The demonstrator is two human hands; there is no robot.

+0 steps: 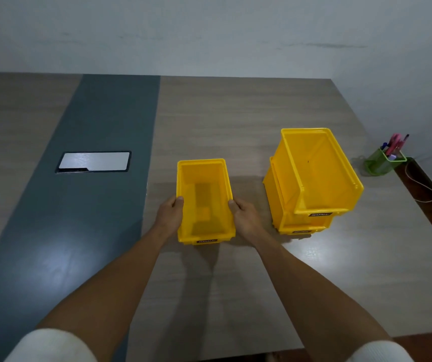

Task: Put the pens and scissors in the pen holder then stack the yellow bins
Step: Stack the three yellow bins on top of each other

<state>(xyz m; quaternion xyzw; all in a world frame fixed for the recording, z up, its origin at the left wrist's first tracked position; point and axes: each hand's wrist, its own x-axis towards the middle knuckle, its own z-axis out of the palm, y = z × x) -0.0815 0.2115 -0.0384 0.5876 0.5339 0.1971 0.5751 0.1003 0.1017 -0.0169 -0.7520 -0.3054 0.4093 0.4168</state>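
Three yellow bins stand on the counter (235, 113): a small bin (204, 202) near the middle and, to its right, two big ones stacked, the top bin (319, 173) nested on the bottom bin (288, 223). One green pen holder (384, 163) sits far right by the counter's edge, well apart from the bins, with pens (395, 145) standing in it; their number is hard to make out, and the scissors cannot be told among them.

Both arms reach forward, forearms bare, white sleeves at the near edge. The left hand (169, 214) clasps the small bin's left wall and the right hand (245, 216) its right wall, thumbs hooked over the rim, so each grip is closed on the small bin. The fingers are hidden behind the walls.

A grey plate (93, 162) lies in the counter's dark strip, far left. The bin labels are too blurred to read.
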